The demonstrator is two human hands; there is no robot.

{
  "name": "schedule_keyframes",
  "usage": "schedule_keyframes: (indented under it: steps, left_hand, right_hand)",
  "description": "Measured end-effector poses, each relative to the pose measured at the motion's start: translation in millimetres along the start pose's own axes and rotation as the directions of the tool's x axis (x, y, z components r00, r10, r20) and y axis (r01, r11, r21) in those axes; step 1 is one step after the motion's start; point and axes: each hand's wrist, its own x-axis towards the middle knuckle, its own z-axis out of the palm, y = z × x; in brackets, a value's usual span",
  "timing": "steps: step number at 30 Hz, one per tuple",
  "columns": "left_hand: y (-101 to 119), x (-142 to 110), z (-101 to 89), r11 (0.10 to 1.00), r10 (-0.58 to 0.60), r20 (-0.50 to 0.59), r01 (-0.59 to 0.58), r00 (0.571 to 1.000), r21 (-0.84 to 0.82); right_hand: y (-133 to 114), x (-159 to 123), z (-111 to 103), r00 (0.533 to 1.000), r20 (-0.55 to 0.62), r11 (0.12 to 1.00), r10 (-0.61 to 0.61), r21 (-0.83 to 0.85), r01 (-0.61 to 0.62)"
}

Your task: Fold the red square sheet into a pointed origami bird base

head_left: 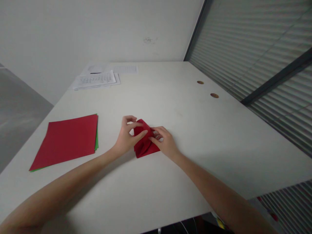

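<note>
A small folded piece of red paper [144, 145] lies on the white table [170, 107] in front of me. My left hand [126, 136] pinches its left and upper edge, thumb and fingers closed on a flap. My right hand [164, 141] presses and pinches the paper's right side with curled fingers. Both hands rest on the tabletop, touching the paper from opposite sides.
A stack of red sheets [67, 139] with a green sheet's edge [97, 138] showing beneath lies to the left. Printed white papers [97, 79] sit at the far left corner. Two round cable holes [214, 95] are at the right, beside window blinds [255, 48].
</note>
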Motion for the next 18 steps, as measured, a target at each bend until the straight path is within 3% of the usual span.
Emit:
schedule_keyframes:
  steps: [1,3,6,12,18]
  left_hand:
    - [1.0,3.7,-4.0,0.998,0.049,0.009,-0.049,0.999,0.048]
    - [4.4,9.4,-10.8,0.996,0.084,0.147,-0.084,0.986,-0.005]
    - [10.5,13.0,-17.6,0.992,0.070,0.260,-0.039,0.963,-0.121]
    - [11.3,14.7,-25.9,0.981,0.194,0.304,-0.181,0.933,-0.071]
    - [11.0,16.4,-28.4,0.976,0.189,0.300,-0.214,0.935,0.051]
  right_hand:
    - [0.3,0.1,-0.3,1.000,0.005,1.000,-0.004,0.000,0.004]
    - [0.5,0.3,-1.3,1.000,0.022,1.000,-0.013,0.005,0.013]
    - [0.4,0.7,-3.3,0.998,0.052,0.999,-0.021,0.028,0.020]
    - [3.3,3.8,-6.9,0.992,0.115,0.999,-0.044,0.036,0.040]
    - [4.3,4.9,-10.8,0.977,0.201,0.997,-0.068,0.053,0.059]
